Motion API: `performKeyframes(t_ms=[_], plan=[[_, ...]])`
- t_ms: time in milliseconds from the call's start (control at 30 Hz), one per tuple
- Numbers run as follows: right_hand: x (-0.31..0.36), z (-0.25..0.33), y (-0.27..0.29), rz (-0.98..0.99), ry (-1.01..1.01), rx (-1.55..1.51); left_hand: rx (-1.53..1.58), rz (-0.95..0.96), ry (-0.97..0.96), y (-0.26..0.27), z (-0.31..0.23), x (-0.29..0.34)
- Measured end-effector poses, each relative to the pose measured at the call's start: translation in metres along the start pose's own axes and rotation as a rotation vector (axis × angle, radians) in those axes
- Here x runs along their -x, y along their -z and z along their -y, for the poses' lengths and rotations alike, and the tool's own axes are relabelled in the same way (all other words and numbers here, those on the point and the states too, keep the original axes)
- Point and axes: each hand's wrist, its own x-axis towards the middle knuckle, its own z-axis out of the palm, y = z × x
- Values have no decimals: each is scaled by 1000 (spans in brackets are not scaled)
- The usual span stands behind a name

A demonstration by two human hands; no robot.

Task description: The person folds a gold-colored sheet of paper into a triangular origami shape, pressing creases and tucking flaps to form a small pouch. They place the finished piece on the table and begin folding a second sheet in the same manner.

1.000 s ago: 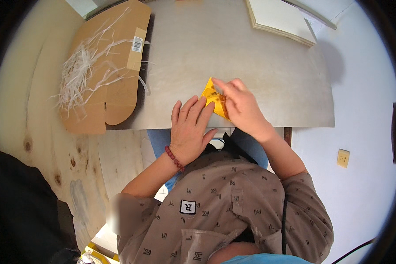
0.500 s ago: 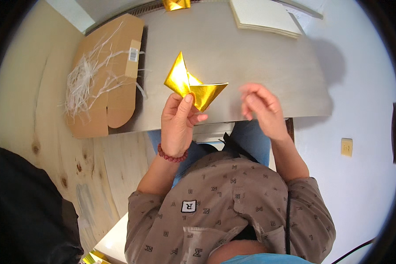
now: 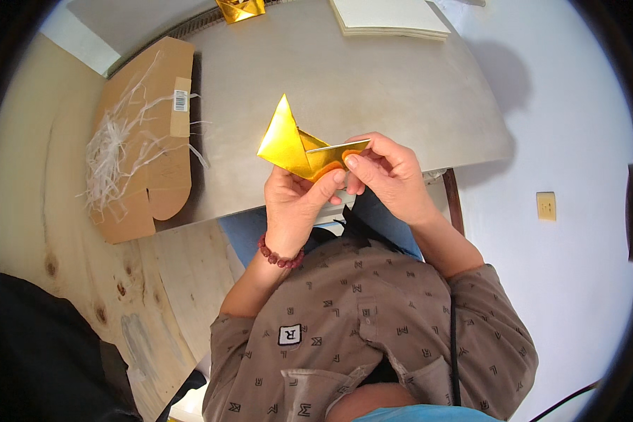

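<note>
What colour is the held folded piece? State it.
The folded piece is shiny gold, clearest in the head view.

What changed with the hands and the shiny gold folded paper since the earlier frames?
The shiny gold folded paper, first on the grey table, was lifted in the left hand and spread open. The right hand, let go half a second ago, moved left and now pinches its right-hand point. Unchanged: brown cardboard piece, white shredded strips, white flat stack.
</note>
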Motion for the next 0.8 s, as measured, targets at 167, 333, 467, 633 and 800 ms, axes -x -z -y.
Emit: performKeyframes(t_ms=[167, 333, 467, 633, 800], plan=[[2, 4, 3, 0, -3, 12, 37, -6, 109, 1, -3, -1], [2, 6, 3, -7, 11, 52, -2, 13, 61, -1, -4, 1], [2, 8, 3, -21, -5, 46, -91, 33, 92, 0, -5, -2], [2, 9, 4, -24, -23, 47, -20, 10, 121, -2, -3, -2], [1, 8, 6, -43, -63, 86, 17, 6, 129, -2, 0, -2]])
